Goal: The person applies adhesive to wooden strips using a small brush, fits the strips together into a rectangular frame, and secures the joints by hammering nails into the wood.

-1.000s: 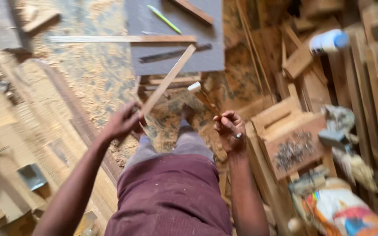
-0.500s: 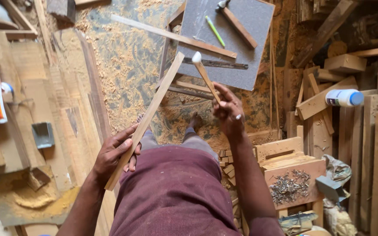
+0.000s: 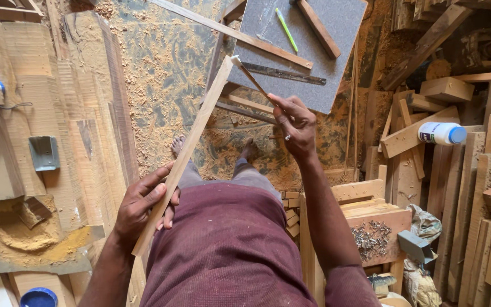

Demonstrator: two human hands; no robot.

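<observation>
The long wooden strip (image 3: 186,153) runs diagonally from beside the person's lap up toward the grey board (image 3: 319,40), its lower part gripped by the left hand (image 3: 143,204), fingers wrapped round it, its upper end unsupported in the air. The right hand (image 3: 294,125) pinches a thin stick with a pale tip (image 3: 251,77), and that tip touches, or very nearly touches, the strip's top end.

The likeliest trouble is the strip's free end: held only low down, it can flex or swing when the stick presses on it, so the tip may slide off the narrow edge. A loose left grip would let the strip twist in the palm.

Whatever coats the pale tip could drip onto the bare feet (image 3: 177,145) or the sawdust-covered floor (image 3: 160,68) directly below. Sawdust could also cling to a wet edge.

Further out, the metal ruler (image 3: 291,73) and green pencil (image 3: 285,29) lie on the grey board close to the strip's end; a swing could knock them. The open box of nails (image 3: 373,239) sits by the right elbow, easy to bump.
</observation>
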